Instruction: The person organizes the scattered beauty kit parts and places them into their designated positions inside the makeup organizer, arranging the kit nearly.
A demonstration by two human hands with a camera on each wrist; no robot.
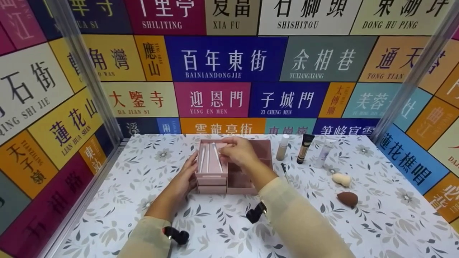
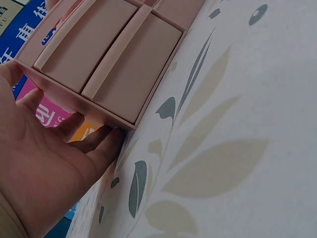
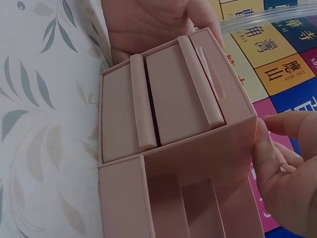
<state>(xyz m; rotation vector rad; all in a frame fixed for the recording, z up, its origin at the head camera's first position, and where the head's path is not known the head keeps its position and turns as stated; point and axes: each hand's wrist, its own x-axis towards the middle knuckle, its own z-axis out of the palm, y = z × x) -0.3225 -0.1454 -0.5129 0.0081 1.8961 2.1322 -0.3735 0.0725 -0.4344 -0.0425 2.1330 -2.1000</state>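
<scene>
A pink cosmetics organizer [image 1: 245, 190] stands on the table, with two closed drawers [image 2: 136, 64] on its left part and dividers inside its right part. Slim white sticks [image 1: 209, 157] lie in the tray above the drawers. My left hand [image 1: 183, 181] rests against the organizer's left side, fingers extended along the wall in the left wrist view. Over the tray's right side, my right hand [image 1: 238, 152] pinches the organizer's upper edge between thumb and forefinger; the right wrist view has these fingertips [image 3: 262, 130] at the top corner.
Right of the organizer stand a beige bottle [image 1: 282, 148], a black-capped tube [image 1: 304, 149] and a white-capped clear container [image 1: 325, 154]. A thin dark stick [image 1: 284, 172] lies nearby. Farther right are a cream sponge [image 1: 341, 179] and a brown sponge [image 1: 347, 199]. Printed walls [image 1: 226, 59] surround the floral tabletop [image 1: 222, 225].
</scene>
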